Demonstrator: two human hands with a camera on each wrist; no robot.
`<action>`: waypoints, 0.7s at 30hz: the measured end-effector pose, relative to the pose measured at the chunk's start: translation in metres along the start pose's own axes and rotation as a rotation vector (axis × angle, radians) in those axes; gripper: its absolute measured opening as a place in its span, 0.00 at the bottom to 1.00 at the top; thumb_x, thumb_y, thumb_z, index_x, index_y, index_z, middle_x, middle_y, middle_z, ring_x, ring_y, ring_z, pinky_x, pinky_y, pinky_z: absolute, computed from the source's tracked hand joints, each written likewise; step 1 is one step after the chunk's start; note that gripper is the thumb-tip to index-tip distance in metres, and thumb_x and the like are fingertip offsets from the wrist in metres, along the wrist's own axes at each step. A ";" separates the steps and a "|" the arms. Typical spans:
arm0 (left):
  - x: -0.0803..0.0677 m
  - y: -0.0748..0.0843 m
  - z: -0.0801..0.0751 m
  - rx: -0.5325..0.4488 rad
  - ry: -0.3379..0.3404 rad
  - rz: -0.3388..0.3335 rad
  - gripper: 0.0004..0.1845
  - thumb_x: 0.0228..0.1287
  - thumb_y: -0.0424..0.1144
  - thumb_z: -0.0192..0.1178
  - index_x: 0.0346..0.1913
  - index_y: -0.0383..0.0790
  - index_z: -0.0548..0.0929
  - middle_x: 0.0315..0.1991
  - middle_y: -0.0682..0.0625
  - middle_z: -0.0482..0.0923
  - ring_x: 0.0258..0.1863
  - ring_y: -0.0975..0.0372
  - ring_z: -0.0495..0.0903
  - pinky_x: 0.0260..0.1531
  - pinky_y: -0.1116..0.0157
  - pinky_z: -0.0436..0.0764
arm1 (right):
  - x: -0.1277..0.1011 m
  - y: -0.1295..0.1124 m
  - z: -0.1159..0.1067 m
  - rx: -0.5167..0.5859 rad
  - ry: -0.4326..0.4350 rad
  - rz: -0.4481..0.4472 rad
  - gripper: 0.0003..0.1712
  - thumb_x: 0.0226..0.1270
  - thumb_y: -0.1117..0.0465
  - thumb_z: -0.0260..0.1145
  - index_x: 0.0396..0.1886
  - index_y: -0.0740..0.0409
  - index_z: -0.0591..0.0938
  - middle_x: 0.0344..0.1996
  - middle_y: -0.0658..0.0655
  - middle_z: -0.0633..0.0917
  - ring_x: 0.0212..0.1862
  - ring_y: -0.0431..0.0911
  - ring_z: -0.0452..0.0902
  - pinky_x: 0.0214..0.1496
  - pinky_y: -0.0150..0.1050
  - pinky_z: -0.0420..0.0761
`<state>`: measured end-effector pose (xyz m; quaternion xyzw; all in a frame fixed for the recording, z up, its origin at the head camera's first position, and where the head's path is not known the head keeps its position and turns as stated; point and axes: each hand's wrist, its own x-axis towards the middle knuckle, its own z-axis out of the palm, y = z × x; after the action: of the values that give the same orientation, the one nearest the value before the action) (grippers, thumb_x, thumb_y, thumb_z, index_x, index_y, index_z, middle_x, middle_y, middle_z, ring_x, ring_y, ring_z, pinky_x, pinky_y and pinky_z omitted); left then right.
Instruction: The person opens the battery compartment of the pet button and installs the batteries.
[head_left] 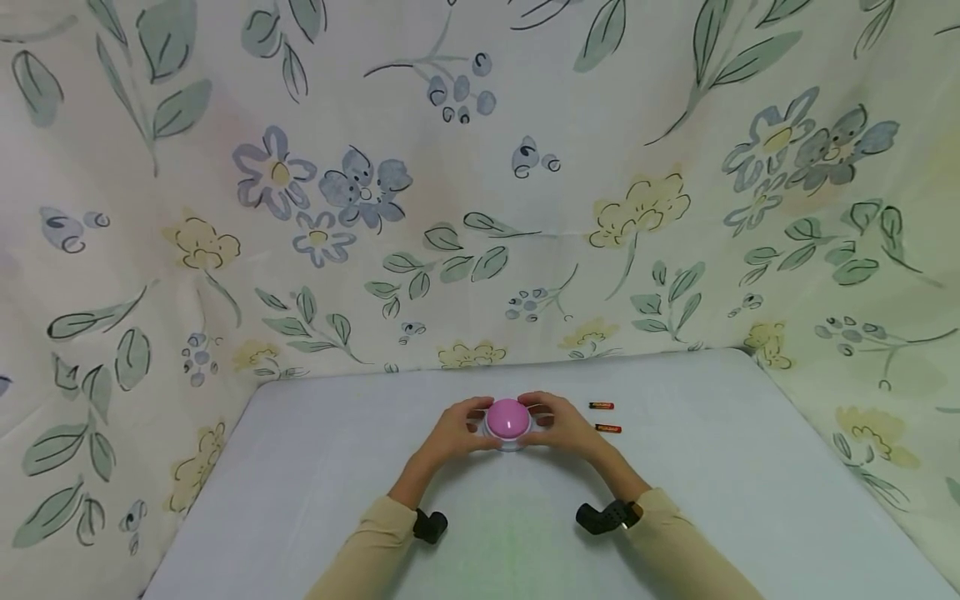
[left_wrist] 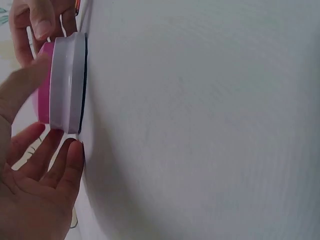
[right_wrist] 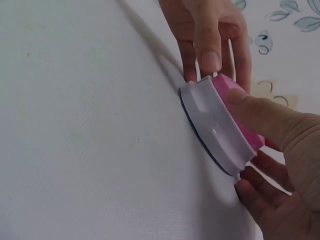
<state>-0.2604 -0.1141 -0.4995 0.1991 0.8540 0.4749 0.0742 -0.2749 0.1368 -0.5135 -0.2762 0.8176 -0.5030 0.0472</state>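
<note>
We note a floral cloth (head_left: 480, 167) hung behind and to both sides of a white table (head_left: 750, 500). Near the table's middle, toward the far edge, sits a round button (head_left: 508, 419): pink dome on a white base, its flat underside on the table. Our left hand (head_left: 453, 432) grips it from the left; in the left wrist view the thumb lies on the dome and the fingers (left_wrist: 60, 160) curl against the base rim. Our right hand (head_left: 564, 427) grips it from the right; in the right wrist view the thumb rests on the dome and the fingers (right_wrist: 260, 197) curl under the rim's near side. Both hands thus close round the button, touching it on opposite sides. Just right of the right hand lie two batteries (head_left: 604, 417), side by side, apart from each other and from the button.
</note>
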 end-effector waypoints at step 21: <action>-0.010 0.007 0.003 -0.096 0.109 0.025 0.32 0.55 0.38 0.79 0.63 0.37 0.79 0.59 0.45 0.78 0.58 0.51 0.78 0.55 0.57 0.80 | -0.011 -0.007 0.000 0.095 0.040 -0.030 0.33 0.62 0.62 0.78 0.65 0.63 0.78 0.60 0.61 0.80 0.59 0.57 0.77 0.60 0.52 0.78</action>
<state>-0.2487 -0.1122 -0.4959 0.1798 0.8306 0.5262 0.0311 -0.2625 0.1397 -0.5096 -0.2756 0.7895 -0.5471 0.0363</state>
